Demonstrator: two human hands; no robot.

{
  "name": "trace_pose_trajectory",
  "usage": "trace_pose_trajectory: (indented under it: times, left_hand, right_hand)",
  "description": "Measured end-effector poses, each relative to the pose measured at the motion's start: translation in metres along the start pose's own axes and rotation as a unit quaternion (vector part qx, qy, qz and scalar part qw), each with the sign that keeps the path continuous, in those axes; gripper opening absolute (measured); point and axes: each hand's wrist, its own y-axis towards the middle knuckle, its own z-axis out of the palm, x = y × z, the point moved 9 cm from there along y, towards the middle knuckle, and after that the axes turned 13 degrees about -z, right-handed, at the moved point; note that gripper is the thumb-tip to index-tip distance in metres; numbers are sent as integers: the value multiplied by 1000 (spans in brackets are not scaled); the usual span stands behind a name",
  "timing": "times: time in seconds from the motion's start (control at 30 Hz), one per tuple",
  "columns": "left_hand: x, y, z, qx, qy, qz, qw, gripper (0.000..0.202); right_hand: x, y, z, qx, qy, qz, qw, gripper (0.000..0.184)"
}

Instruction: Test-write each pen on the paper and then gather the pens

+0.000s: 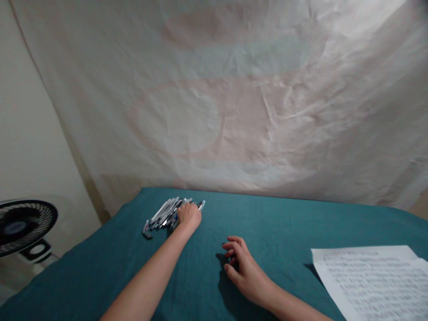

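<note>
My left hand [189,215] reaches forward onto a heap of several pens [163,213] lying at the far left of the teal-covered table [284,223]. Its fingers curl down over the right end of the heap, so what they grip is hidden. Nearer to me, my right hand [241,266] rests on the cloth with its fingers loosely bent and apart, holding nothing. It is well clear of the pens.
A printed sheet of paper [371,278] lies at the right, near the table's front edge. A black fan [22,225] stands off the table at the left. A creased pale cloth [234,98] hangs behind the table.
</note>
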Motion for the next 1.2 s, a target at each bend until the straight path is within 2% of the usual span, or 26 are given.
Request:
trace_pose_trajectory:
  times: [0.1, 0.2, 0.3, 0.4, 0.43, 0.5, 0.6, 0.63, 0.7, 0.8, 0.9, 1.03, 1.1, 1.2]
  left_hand:
    - [-1, -2, -6, 4, -29, 7, 1000, 35]
    - [-9, -13, -13, 17, -75, 40, 996, 35]
    - [-24, -31, -15, 56, -127, 87, 987, 33]
    - [-40, -55, -11, 130, -203, 122, 963, 35]
    - [-46, -65, -7, 197, -284, 126, 930, 36]
    - [-57, -87, 1, 325, -423, 114, 838, 37]
    - [-68, -117, 9, 462, -517, 72, 717, 36]
    - [-71, -124, 10, 493, -530, 62, 688, 36]
    - [-75, -136, 11, 536, -538, 55, 648, 35]
    - [-79, -144, 12, 574, -543, 54, 611, 33]
    - [-81, -140, 16, 591, -573, 23, 567, 27]
    - [-80, -114, 26, 557, -671, -74, 484, 15]
    - [-78, -101, 31, 532, -701, -104, 464, 12]
    - [-73, -89, 39, 509, -720, -126, 455, 11]
  right_hand:
    - [2, 0, -1, -1, 1, 2, 1000, 37]
    - [3, -1, -1, -6, 7, 4, 1000, 35]
    - [-2, 1, -2, -15, 25, 14, 999, 29]
    - [-19, 3, -7, -44, 82, 69, 993, 25]
    - [-27, 4, -10, -61, 110, 96, 987, 28]
    - [-40, 7, -19, -104, 164, 140, 971, 35]
    - [-51, 12, -39, -174, 223, 165, 945, 40]
    - [-53, 14, -44, -188, 235, 166, 939, 40]
    - [-54, 19, -53, -203, 242, 159, 935, 39]
    - [-53, 29, -58, -207, 233, 142, 939, 38]
    - [-57, 43, -54, -200, 239, 154, 938, 39]
    - [-64, 72, -40, -138, 205, 157, 956, 39]
    - [-69, 86, -33, -117, 184, 150, 964, 40]
    - [-77, 102, -26, -118, 173, 139, 968, 43]
